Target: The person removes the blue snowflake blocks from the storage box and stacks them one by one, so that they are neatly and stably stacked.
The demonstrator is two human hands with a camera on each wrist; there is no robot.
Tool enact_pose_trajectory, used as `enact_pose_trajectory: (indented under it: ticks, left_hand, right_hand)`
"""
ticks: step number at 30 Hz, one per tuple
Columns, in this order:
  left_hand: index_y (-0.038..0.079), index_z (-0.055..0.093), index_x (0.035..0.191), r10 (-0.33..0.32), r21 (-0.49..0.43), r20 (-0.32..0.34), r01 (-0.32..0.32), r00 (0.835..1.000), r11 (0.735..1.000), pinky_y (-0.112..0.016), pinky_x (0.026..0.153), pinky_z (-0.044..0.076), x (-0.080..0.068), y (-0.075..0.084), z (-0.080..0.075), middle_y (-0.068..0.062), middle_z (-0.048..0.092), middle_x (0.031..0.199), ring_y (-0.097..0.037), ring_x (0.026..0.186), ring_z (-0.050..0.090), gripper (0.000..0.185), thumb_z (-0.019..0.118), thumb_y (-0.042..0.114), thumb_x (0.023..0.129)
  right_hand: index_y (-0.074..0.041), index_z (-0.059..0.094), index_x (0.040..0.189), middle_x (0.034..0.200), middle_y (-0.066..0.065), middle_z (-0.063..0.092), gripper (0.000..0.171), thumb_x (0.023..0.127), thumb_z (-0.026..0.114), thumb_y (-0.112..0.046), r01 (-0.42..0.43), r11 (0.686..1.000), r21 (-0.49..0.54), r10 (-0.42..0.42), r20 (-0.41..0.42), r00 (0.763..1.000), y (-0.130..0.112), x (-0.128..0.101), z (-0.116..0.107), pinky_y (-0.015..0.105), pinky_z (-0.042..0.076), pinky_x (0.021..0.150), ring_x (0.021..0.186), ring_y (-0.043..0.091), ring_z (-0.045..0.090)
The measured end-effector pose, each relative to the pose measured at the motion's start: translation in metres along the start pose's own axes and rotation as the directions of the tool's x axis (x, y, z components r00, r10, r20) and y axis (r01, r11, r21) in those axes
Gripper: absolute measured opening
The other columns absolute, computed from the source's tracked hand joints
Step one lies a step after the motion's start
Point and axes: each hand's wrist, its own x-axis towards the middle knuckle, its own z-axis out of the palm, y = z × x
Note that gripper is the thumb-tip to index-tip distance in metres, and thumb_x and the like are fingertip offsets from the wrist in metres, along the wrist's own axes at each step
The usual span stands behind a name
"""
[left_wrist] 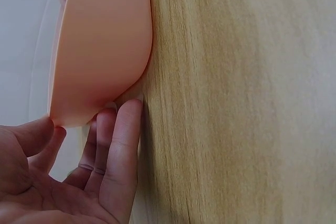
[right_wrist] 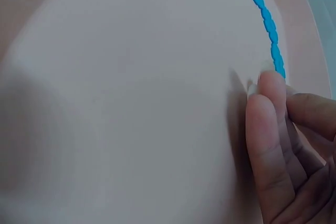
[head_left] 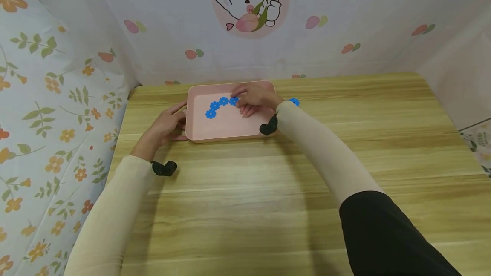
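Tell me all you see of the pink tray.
The pink tray is a shallow, plastic-looking rectangle with rounded corners and raised walls. It lies open side up on the wooden table, toward the far edge. Blue flower pieces form a curved row inside. The left hand touches its left end; the right hand is over its right part.

The tray [head_left: 226,130] is seen as smooth, satin plastic, the flower-shaped pieces [head_left: 215,105] as plastic. Wood grain with a soft sheen is shown on the smooth tabletop [head_left: 230,208]; matt cloth is seen in the sleeves [head_left: 326,152].
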Motion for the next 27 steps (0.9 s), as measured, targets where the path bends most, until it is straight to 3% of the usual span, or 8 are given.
enact_pose_trajectory:
  ticks: [10, 19, 27]
  left_hand:
    - [0.038, 0.027, 0.142, 0.003, 0.011, -0.002, -0.003, 1.0, 1.0, -0.047, 0.068, 0.051, -0.0001, 0.0, -0.0002, -0.02, 0.048, 0.111, -0.027, 0.084, 0.052, 0.047, 0.041, 0.03, 0.098]
    - [0.039, 0.027, 0.142, -0.003, -0.001, 0.005, 0.003, 1.0, 1.0, -0.047, 0.069, 0.051, 0.0015, -0.0005, -0.0009, -0.019, 0.048, 0.112, -0.028, 0.086, 0.052, 0.047, 0.041, 0.031, 0.098]
    - [0.039, 0.027, 0.142, -0.004, 0.007, -0.001, 0.004, 1.0, 1.0, -0.047, 0.069, 0.051, 0.0006, -0.0004, -0.0005, -0.018, 0.047, 0.113, -0.028, 0.088, 0.052, 0.046, 0.04, 0.031, 0.098]
  right_hand:
    - [-0.018, 0.057, 0.117, 0.073, 0.013, 0.06, 0.031, 0.087, 0.062, -0.018, 0.022, 0.992, -0.125, -0.031, -0.065, 0.997, -0.0006, 0.0032, 0.003, 0.035, 0.053, 0.06, 0.058, 0.027, 0.061]
    - [-0.012, 0.055, 0.114, 0.067, 0.013, 0.059, 0.027, 0.087, 0.06, -0.008, -0.014, 0.998, -0.069, 0.01, -0.062, 0.998, -0.0073, 0.0026, 0.0084, 0.039, 0.053, 0.056, 0.052, 0.023, 0.06]
    - [-0.003, 0.048, 0.105, 0.07, 0.013, 0.059, 0.027, 0.085, 0.065, -0.01, -0.061, 0.997, -0.052, 0.059, -0.037, 0.998, -0.0074, 0.0041, 0.0063, 0.036, 0.053, 0.06, 0.054, 0.022, 0.061]
